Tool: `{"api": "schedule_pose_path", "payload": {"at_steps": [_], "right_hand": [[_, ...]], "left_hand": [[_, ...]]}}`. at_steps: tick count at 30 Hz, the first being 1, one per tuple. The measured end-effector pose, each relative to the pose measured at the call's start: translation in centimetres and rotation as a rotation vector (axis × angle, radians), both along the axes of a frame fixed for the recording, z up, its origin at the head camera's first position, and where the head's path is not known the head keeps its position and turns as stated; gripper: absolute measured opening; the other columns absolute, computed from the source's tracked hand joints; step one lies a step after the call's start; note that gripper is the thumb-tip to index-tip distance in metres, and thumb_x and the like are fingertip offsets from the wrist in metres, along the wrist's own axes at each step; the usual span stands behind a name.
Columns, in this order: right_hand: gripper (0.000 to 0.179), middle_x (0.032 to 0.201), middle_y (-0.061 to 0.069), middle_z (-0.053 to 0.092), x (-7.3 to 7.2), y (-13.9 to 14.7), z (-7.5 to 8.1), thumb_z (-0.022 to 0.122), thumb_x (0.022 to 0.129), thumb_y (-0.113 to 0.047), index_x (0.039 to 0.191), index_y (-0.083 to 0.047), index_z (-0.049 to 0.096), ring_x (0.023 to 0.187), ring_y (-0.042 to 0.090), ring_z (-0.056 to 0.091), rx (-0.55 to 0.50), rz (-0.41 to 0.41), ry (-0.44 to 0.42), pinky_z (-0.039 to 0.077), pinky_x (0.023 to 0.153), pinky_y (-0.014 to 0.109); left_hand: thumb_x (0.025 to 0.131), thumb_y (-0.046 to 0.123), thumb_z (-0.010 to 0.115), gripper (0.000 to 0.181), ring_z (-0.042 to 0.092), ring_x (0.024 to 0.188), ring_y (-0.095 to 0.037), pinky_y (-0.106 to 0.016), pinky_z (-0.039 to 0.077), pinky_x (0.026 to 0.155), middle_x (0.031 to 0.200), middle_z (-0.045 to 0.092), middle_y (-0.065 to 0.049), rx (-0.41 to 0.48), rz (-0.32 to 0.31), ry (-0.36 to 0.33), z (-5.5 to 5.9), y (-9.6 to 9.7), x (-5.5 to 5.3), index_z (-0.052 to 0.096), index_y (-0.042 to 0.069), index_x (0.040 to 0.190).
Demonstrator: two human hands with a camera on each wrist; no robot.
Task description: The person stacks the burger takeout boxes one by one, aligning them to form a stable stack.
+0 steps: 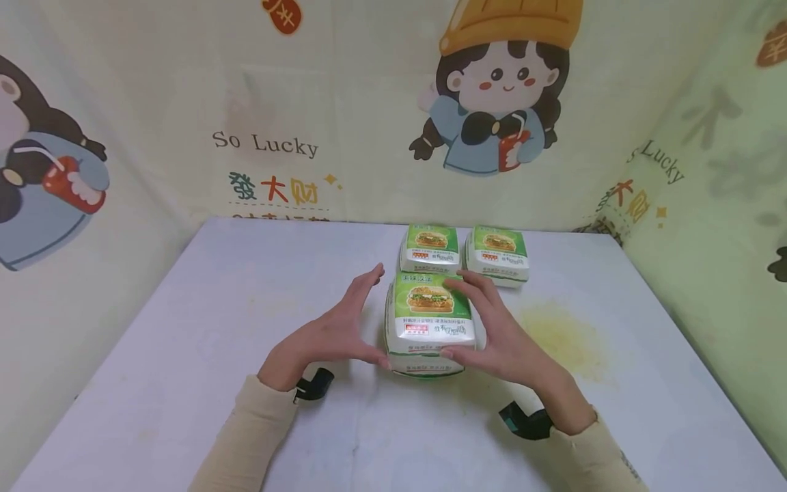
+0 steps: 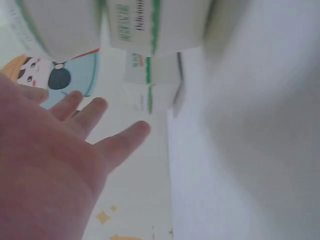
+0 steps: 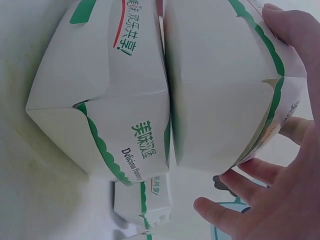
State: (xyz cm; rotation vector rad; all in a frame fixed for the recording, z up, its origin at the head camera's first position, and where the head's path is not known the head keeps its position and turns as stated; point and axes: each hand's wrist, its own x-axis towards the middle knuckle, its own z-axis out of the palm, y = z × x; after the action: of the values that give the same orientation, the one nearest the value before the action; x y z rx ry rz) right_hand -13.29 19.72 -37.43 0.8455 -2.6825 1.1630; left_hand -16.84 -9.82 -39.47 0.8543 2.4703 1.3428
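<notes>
Two white-and-green burger boxes stand stacked at the table's middle. The upper box (image 1: 430, 331) has a burger picture on its lid and sits on the lower box (image 3: 95, 105). My right hand (image 1: 504, 335) spans the upper box's right side, thumb at its near corner and fingertips at the far edge, fingers spread. On the other side is my left hand (image 1: 332, 335), its fingers extended and apart from the boxes in the left wrist view. In the head view its thumb tip reaches the stack's near left edge.
Behind the stack stand two more burger boxes, one at back left (image 1: 430, 251) and one at back right (image 1: 496, 254). The white table (image 1: 246, 328) has a yellowish stain on the right. A printed cloth (image 1: 369, 123) hangs around the back and sides.
</notes>
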Motion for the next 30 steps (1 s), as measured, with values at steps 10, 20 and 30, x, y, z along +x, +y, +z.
{"api": "schedule_pose_path", "payload": {"at_steps": [10, 20, 30], "right_hand": [[0.091, 0.16, 0.003, 0.019, 0.1, 0.0, 0.1, 0.085, 0.076, -0.037, 0.151, -0.033, 0.034, 0.143, 0.028, 0.027, 0.005, -0.01, -0.009, 0.044, 0.104, 0.059], [0.091, 0.16, 0.002, 0.018, 0.1, -0.2, 0.2, 0.085, 0.076, -0.038, 0.151, -0.034, 0.033, 0.143, 0.028, 0.026, 0.025, -0.009, -0.011, 0.045, 0.104, 0.059], [0.076, 0.162, 0.004, 0.017, -0.7, 2.0, 0.8, 0.067, 0.091, -0.024, 0.155, -0.027, 0.027, 0.147, 0.031, 0.02, -0.035, -0.006, -0.02, 0.031, 0.109, 0.071]], "left_hand": [[0.066, 0.034, 0.093, 0.124, 0.02, 0.15, -0.013, -0.05, 0.031, 0.121, 0.163, 0.016, 0.004, 0.12, -0.045, 0.057, 0.6, 0.8, 0.3, 0.01, 0.03, 0.159], [0.069, 0.037, 0.091, 0.117, 0.033, 0.143, -0.016, -0.053, 0.038, 0.115, 0.154, 0.03, 0.004, 0.101, -0.037, 0.098, 0.5, 1.1, 0.4, 0.016, 0.026, 0.158], [0.068, 0.033, 0.092, 0.116, 0.035, 0.14, -0.014, -0.05, 0.04, 0.114, 0.152, 0.032, 0.004, 0.116, -0.054, 0.092, 0.7, 0.9, 0.4, 0.019, 0.025, 0.158]]}}
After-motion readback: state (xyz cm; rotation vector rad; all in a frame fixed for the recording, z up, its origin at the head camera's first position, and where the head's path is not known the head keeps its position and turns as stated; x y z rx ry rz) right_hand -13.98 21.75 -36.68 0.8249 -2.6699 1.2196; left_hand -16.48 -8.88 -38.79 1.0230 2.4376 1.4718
